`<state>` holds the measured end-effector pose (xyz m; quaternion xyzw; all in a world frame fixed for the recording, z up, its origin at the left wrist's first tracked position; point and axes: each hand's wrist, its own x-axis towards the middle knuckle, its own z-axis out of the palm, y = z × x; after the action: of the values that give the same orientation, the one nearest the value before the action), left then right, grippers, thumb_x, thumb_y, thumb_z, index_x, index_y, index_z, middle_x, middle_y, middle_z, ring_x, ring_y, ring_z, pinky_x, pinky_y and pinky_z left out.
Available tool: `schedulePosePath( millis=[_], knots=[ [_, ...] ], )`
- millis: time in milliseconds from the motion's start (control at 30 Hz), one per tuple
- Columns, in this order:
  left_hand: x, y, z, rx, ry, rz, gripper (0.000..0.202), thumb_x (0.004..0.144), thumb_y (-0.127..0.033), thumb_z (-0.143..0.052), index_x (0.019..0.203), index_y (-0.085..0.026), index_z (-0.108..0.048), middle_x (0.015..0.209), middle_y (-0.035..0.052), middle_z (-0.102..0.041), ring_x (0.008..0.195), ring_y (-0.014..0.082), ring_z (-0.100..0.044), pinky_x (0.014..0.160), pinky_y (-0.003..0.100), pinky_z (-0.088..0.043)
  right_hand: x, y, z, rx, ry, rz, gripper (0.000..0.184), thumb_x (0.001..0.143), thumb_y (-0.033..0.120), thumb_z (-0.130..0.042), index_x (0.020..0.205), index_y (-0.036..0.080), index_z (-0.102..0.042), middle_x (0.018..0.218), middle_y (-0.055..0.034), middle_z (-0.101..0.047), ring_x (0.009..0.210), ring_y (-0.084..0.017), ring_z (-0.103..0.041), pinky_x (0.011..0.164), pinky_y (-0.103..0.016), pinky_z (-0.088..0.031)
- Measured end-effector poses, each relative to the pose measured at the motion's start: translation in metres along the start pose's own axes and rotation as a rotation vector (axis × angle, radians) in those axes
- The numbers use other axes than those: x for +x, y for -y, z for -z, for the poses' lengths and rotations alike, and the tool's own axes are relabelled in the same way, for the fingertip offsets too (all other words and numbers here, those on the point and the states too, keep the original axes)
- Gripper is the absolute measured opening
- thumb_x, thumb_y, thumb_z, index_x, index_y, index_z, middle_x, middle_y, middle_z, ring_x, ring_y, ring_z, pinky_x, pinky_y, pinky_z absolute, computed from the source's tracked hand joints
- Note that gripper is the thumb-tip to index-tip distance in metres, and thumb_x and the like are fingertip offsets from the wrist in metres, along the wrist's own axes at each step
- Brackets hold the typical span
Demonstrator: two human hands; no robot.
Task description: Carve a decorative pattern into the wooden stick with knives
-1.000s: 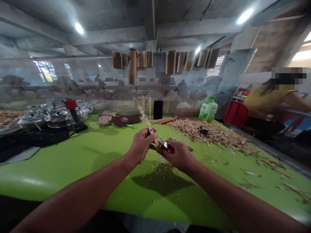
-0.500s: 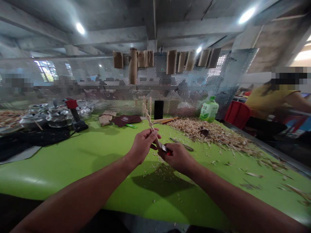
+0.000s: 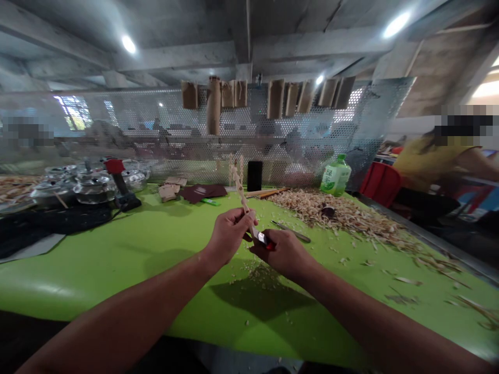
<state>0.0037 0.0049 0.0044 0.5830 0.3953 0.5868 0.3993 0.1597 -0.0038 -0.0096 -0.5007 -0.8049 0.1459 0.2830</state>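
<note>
My left hand (image 3: pixel 231 234) is closed around a slim, pale carved wooden stick (image 3: pixel 239 188), whose knobbly, branching upper part rises above the fingers. In my right hand (image 3: pixel 286 252) is a knife with a red and black handle (image 3: pixel 268 243). Its short shiny blade (image 3: pixel 260 237) lies against the lower end of the stick, just below the left fingers. The exact cutting edge is too small to make out. Behind the right hand a thin metal carving tool (image 3: pixel 292 231) rests on the green table (image 3: pixel 167 291). Small wood crumbs (image 3: pixel 261 274) are scattered beneath both hands.
A heap of wood shavings (image 3: pixel 346 213) spreads at the right, with a green-labelled bottle (image 3: pixel 336 175) behind. A black phone (image 3: pixel 254 175) stands upright near the perforated metal screen (image 3: pixel 171 124). Metal pots (image 3: pixel 94 188) stand left. A person in yellow (image 3: pixel 423 156) sits at far right.
The stick has turned slightly in my left hand, and the knife blade has tilted a little against its lower end. Both hands stay in nearly the same place.
</note>
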Motion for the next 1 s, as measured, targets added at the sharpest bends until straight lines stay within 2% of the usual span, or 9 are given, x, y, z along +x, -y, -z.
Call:
schedulePosePath(
  millis=[100,167,300,433,533,633,733,867,1000],
  knots=[
    [-0.001,-0.001,0.001,0.035,-0.003,-0.028,0.028,0.079,-0.040,-0.063,0.072,-0.013,-0.069,0.073,0.0040,-0.065,0.062,0.0110,-0.057,0.058,0.023,-0.047,0.000,-0.001,0.000,0.031,0.011,0.020,0.024,0.077,0.035,-0.061,0.062,0.019,-0.051,0.055,0.0018,-0.048,0.047,-0.009,-0.034,0.045,-0.024,-0.023],
    [-0.001,-0.001,0.001,0.003,0.009,-0.033,0.029,0.081,-0.041,-0.062,0.080,-0.013,-0.071,0.080,0.0061,-0.068,0.066,0.0124,-0.059,0.063,0.025,-0.049,0.000,-0.001,0.001,0.084,0.035,0.014,0.023,0.076,0.033,-0.060,0.061,0.019,-0.051,0.054,0.0021,-0.048,0.046,-0.008,-0.034,0.045,-0.024,-0.023],
    [0.000,-0.002,0.001,-0.170,0.046,-0.007,0.038,0.084,-0.040,-0.058,0.109,-0.012,-0.065,0.086,0.0074,-0.069,0.071,0.0148,-0.062,0.068,0.030,-0.052,0.000,0.004,0.005,0.267,0.138,-0.049,0.021,0.074,0.032,-0.062,0.062,0.019,-0.052,0.055,0.0030,-0.048,0.048,-0.008,-0.036,0.045,-0.023,-0.026],
    [-0.002,-0.003,0.002,-0.320,0.114,0.022,0.039,0.085,-0.037,-0.058,0.116,-0.013,-0.061,0.089,0.0074,-0.069,0.075,0.0158,-0.063,0.069,0.030,-0.052,-0.002,0.008,0.008,0.493,0.259,-0.116,0.020,0.074,0.031,-0.064,0.064,0.018,-0.054,0.056,0.0024,-0.052,0.047,-0.008,-0.039,0.045,-0.022,-0.030],
    [-0.003,-0.004,0.002,-0.419,0.184,0.044,0.040,0.087,-0.035,-0.056,0.122,-0.015,-0.058,0.089,0.0077,-0.070,0.075,0.0163,-0.065,0.071,0.031,-0.051,-0.001,0.006,0.009,0.634,0.339,-0.090,0.024,0.076,0.037,-0.063,0.065,0.017,-0.054,0.055,0.0025,-0.053,0.044,-0.007,-0.040,0.042,-0.021,-0.031],
    [-0.004,-0.005,0.001,-0.475,0.238,0.056,0.041,0.087,-0.034,-0.056,0.123,-0.015,-0.055,0.087,0.0078,-0.070,0.074,0.0170,-0.066,0.071,0.032,-0.051,-0.001,0.001,0.010,0.735,0.387,-0.033,0.025,0.076,0.040,-0.063,0.069,0.017,-0.055,0.058,0.0024,-0.055,0.043,-0.006,-0.039,0.042,-0.021,-0.031],
    [-0.004,-0.006,0.002,-0.500,0.266,0.070,0.037,0.086,-0.032,-0.058,0.119,-0.015,-0.055,0.085,0.0067,-0.069,0.073,0.0162,-0.065,0.069,0.030,-0.050,-0.001,-0.002,0.010,0.734,0.407,-0.027,0.026,0.077,0.041,-0.062,0.071,0.017,-0.056,0.059,0.0019,-0.056,0.044,-0.006,-0.040,0.042,-0.021,-0.032],
    [-0.004,-0.007,0.002,-0.518,0.288,0.096,0.031,0.086,-0.030,-0.059,0.113,-0.016,-0.056,0.082,0.0042,-0.066,0.071,0.0147,-0.064,0.067,0.028,-0.049,-0.002,-0.001,0.010,0.679,0.396,-0.029,0.026,0.079,0.042,-0.061,0.071,0.017,-0.056,0.060,0.0019,-0.055,0.047,-0.007,-0.042,0.045,-0.021,-0.034],
    [-0.004,-0.008,0.002,-0.545,0.316,0.109,0.031,0.086,-0.030,-0.058,0.114,-0.016,-0.056,0.085,0.0055,-0.067,0.075,0.0156,-0.064,0.071,0.029,-0.049,-0.001,0.000,0.009,0.739,0.373,-0.031,0.024,0.076,0.038,-0.063,0.068,0.017,-0.054,0.057,0.0028,-0.054,0.043,-0.006,-0.039,0.042,-0.020,-0.031]
  ],
)
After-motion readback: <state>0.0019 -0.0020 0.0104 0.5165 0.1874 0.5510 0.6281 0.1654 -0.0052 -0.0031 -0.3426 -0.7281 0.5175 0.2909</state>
